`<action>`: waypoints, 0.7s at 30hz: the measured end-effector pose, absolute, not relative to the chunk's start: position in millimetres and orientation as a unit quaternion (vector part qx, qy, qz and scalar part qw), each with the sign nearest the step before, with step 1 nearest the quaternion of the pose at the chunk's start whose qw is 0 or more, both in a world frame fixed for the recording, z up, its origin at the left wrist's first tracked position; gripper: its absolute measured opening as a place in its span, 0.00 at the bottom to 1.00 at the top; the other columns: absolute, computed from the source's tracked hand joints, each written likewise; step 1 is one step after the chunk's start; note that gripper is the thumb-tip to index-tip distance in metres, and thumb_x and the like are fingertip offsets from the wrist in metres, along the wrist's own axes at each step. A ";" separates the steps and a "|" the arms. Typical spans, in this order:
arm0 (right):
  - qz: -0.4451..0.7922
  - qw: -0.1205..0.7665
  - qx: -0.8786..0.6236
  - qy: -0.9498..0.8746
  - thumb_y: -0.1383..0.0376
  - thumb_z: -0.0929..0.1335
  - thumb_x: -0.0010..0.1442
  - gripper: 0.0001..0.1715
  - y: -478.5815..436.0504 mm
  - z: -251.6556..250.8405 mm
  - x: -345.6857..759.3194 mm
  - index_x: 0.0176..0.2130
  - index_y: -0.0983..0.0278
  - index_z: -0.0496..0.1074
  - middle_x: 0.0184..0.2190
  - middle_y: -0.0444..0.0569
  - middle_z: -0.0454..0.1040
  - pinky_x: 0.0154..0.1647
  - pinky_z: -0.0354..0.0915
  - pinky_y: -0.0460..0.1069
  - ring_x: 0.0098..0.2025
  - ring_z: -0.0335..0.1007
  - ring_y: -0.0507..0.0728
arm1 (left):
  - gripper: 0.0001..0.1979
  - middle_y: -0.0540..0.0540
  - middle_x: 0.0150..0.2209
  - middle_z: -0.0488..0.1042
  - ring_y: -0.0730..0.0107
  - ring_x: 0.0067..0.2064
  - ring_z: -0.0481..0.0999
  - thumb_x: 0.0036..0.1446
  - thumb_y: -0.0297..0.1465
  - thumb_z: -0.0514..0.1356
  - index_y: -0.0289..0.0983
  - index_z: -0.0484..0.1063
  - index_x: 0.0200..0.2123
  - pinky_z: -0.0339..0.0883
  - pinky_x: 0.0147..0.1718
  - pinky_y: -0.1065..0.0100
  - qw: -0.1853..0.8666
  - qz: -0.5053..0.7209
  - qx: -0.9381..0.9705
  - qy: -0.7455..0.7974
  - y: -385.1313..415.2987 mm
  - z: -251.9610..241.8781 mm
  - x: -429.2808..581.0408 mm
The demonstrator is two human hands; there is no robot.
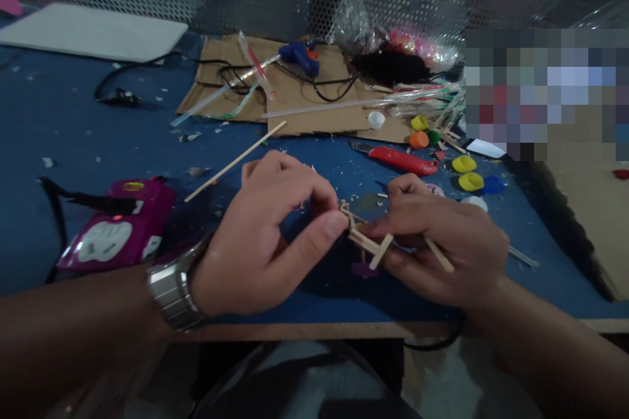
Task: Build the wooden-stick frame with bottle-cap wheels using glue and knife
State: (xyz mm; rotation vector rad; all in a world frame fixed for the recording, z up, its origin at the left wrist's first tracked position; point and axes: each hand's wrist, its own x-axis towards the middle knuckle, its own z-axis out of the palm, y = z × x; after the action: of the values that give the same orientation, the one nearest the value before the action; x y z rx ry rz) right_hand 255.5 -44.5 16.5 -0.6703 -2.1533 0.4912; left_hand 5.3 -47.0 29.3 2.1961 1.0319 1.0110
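Low over the blue tabletop, my right hand (437, 236) is closed on a small frame of wooden sticks (366, 242). Short stick ends jut out between its fingers, one of them crossing the frame's near end. My left hand (285, 229), with a metal watch on its wrist, pinches thumb and forefinger together at the far end of this frame. Whatever lies between those fingertips is too small to make out. Beyond my left hand a long thin wooden stick (236, 161) lies on the table. Past my right hand rests a red-handled utility knife (403, 160).
A blue glue gun (301, 57) lies on cardboard (314, 101) at the back, its cord looping around. At left sits a purple power box (120, 226) with a cable. Yellow bottle caps (464, 163), plastic-wrapped sticks (417, 101) and a cardboard sheet (584, 196) occupy the right.
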 end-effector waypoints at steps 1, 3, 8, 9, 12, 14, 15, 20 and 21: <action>0.213 0.412 -0.280 -0.841 0.72 0.75 0.64 0.13 -45.4 16.1 256.0 0.47 0.58 0.79 0.25 0.38 0.77 0.45 0.68 0.58 0.24 0.67 0.50 | 0.10 0.48 0.37 0.79 0.57 0.44 0.73 0.74 0.35 0.57 0.41 0.75 0.39 0.62 0.48 0.51 0.242 0.376 0.800 0.401 -46.5 29.8 5.2; 0.240 0.425 -0.316 -0.814 0.70 0.76 0.65 0.12 -47.6 16.0 256.8 0.48 0.57 0.81 0.22 0.36 0.73 0.44 0.69 0.58 0.22 0.64 0.50 | 0.10 0.47 0.38 0.77 0.56 0.44 0.73 0.74 0.34 0.55 0.41 0.73 0.39 0.63 0.47 0.51 0.227 0.368 0.791 0.432 -45.2 29.8 6.0; 0.259 0.454 -0.425 -0.739 0.63 0.79 0.65 0.05 -50.8 18.9 258.4 0.43 0.55 0.84 0.25 0.42 0.76 0.22 0.59 0.50 0.22 0.64 0.51 | 0.08 0.43 0.50 0.79 0.50 0.54 0.74 0.69 0.34 0.61 0.40 0.74 0.49 0.65 0.55 0.46 0.186 0.316 0.808 0.461 -43.6 21.8 10.4; 0.267 0.463 -0.438 -0.723 0.62 0.79 0.66 0.04 -50.4 19.4 258.6 0.42 0.55 0.84 0.26 0.42 0.77 0.20 0.57 0.49 0.22 0.64 0.50 | 0.12 0.42 0.53 0.79 0.48 0.56 0.73 0.67 0.35 0.63 0.41 0.73 0.52 0.65 0.56 0.45 0.185 0.303 0.814 0.459 -43.6 19.6 10.9; 0.295 0.489 -0.447 -0.689 0.62 0.78 0.67 0.03 -47.0 20.0 258.3 0.42 0.56 0.83 0.26 0.41 0.78 0.18 0.58 0.47 0.21 0.64 0.49 | 0.20 0.42 0.59 0.77 0.44 0.61 0.72 0.65 0.38 0.68 0.42 0.72 0.58 0.65 0.58 0.43 0.187 0.271 0.827 0.457 -43.1 13.9 11.0; 0.298 0.493 -0.447 -0.684 0.62 0.78 0.66 0.03 -43.6 20.2 257.4 0.41 0.56 0.83 0.27 0.41 0.78 0.19 0.60 0.46 0.22 0.66 0.49 | 0.24 0.41 0.61 0.76 0.43 0.63 0.71 0.64 0.40 0.70 0.43 0.71 0.60 0.65 0.59 0.42 0.179 0.253 0.834 0.457 -42.1 11.5 10.5; 0.293 0.494 -0.448 -0.685 0.63 0.79 0.65 0.03 -42.0 20.3 256.7 0.40 0.57 0.82 0.27 0.42 0.79 0.19 0.60 0.46 0.22 0.66 0.50 | 0.27 0.41 0.62 0.76 0.42 0.64 0.70 0.63 0.42 0.71 0.44 0.70 0.61 0.65 0.59 0.41 0.174 0.244 0.838 0.455 -41.5 10.6 10.2; 0.282 0.499 -0.453 -0.683 0.64 0.79 0.64 0.03 -36.0 20.3 254.1 0.38 0.59 0.82 0.28 0.43 0.80 0.21 0.62 0.46 0.24 0.68 0.50 | 0.34 0.39 0.67 0.72 0.39 0.67 0.69 0.63 0.47 0.70 0.44 0.66 0.67 0.64 0.61 0.38 0.161 0.206 0.854 0.450 -39.9 7.1 9.1; 0.284 0.501 -0.453 -0.681 0.64 0.78 0.64 0.03 -35.3 20.1 254.1 0.39 0.59 0.82 0.28 0.43 0.80 0.21 0.62 0.46 0.24 0.68 0.50 | 0.34 0.38 0.68 0.72 0.39 0.68 0.68 0.65 0.48 0.69 0.43 0.66 0.68 0.64 0.61 0.38 0.161 0.201 0.854 0.451 -39.9 6.7 8.8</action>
State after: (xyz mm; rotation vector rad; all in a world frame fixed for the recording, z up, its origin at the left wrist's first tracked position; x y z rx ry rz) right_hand 254.1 -35.3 20.1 -1.0949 -1.6455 0.6866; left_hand 8.8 -39.9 6.7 2.4396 1.2886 0.5740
